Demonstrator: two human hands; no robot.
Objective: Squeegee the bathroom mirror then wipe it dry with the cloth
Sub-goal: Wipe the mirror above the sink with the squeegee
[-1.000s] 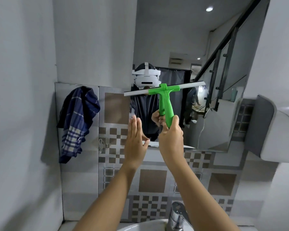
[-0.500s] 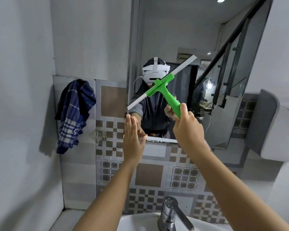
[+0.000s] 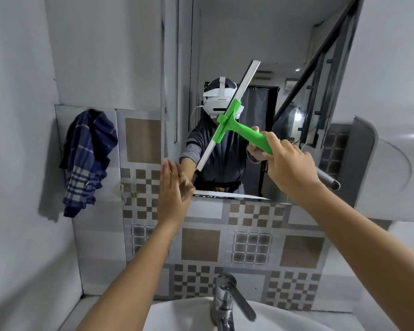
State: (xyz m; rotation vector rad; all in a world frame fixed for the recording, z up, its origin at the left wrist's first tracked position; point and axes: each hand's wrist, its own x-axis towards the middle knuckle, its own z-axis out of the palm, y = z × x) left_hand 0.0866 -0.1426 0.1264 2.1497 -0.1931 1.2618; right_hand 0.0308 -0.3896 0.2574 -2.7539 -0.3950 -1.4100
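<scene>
Gripping the green squeegee [image 3: 245, 134] by its handle, the right hand [image 3: 289, 168] is wrapped in a closed fist, w/ the white blade tilted steeply: top end up-right, bottom end down-left, lying across the mirror [image 3: 261, 68] glass in front of the reflected headset. Can't tell if the blade edge actually touches the glass. Left hand [image 3: 175, 189] is flat, fingers together & straight, palm toward the wall at the mirror's lower-left corner, thumb by the bottom edge; holding nothing. Blade's lower tip sits just above that hand, apart from it. Plaid blue cloth [image 3: 89, 158] hangs on the tiled wall, well left of the mirror, untouched. Below: patterned tiles, chrome faucet [image 3: 230, 304] & white sink [image 3: 177, 316] rim. Grey dispenser [image 3: 380, 168] at right.
</scene>
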